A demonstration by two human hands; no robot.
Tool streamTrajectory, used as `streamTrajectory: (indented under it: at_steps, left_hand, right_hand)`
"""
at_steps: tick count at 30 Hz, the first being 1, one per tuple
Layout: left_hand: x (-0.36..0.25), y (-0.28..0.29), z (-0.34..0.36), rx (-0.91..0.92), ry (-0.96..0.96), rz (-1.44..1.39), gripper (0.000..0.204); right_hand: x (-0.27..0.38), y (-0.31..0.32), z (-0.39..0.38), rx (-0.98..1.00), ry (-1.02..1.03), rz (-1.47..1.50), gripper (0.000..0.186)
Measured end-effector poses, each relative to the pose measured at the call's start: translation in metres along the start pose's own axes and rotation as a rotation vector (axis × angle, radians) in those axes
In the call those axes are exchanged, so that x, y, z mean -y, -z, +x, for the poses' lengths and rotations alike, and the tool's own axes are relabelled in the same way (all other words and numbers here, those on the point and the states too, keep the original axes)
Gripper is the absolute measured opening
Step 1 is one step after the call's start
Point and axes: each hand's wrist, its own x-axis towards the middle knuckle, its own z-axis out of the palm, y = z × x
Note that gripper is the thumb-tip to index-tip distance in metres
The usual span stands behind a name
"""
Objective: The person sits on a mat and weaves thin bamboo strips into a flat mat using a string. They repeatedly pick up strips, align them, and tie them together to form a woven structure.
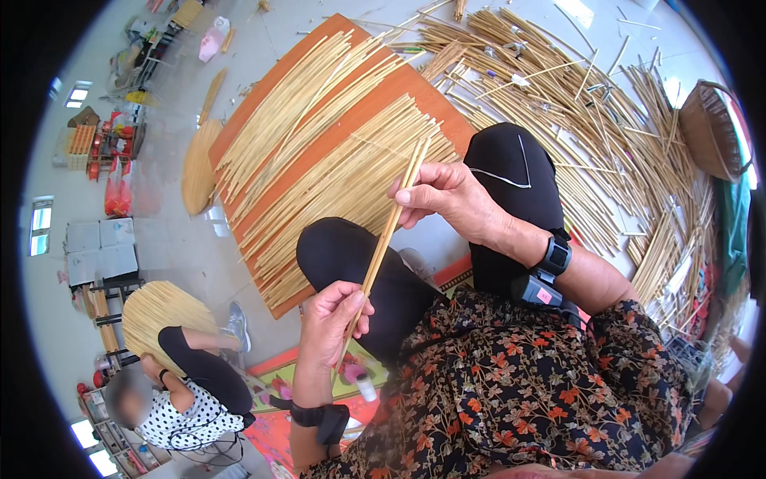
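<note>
A thin bundle of pale yellow straw stalks (383,242) slants over my knees, held between both hands. My left hand (335,318) pinches its lower part between thumb and fingers. Higher up, near the top ends, my right hand (443,198) is closed round the same stalks, thumb on top. I cannot tell exactly how many stalks are in the bundle. Beyond my knees lies an orange-brown board (444,104). Two broad rows of similar stalks cover much of it, a far row (287,112) and a nearer row (343,172).
Loose stalks (574,120) are heaped on the floor at the right, near a wicker basket (712,132). A flat, straw-coloured fan-shaped piece (201,172) lies left of the board. At the lower left another person (187,407) sits beside a round woven straw piece (163,319).
</note>
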Motion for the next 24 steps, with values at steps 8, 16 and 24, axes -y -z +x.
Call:
streamTrajectory:
  at_steps: [8, 16, 24]
  left_hand:
    - [-0.013, -0.006, 0.009, -0.026, -0.065, 0.129, 0.014]
    - [-0.017, -0.024, 0.002, -0.487, -1.001, 0.606, 0.019]
    - [0.031, -0.027, 0.014, -0.251, -0.616, -0.521, 0.044]
  right_hand:
    - [-0.004, 0.008, 0.006, -0.019, 0.000, 0.102, 0.022]
    - [-0.009, 0.013, 0.015, -0.214, 0.098, 0.204, 0.015]
    - [-0.016, 0.026, 0.017, -0.143, 0.089, 0.323, 0.017]
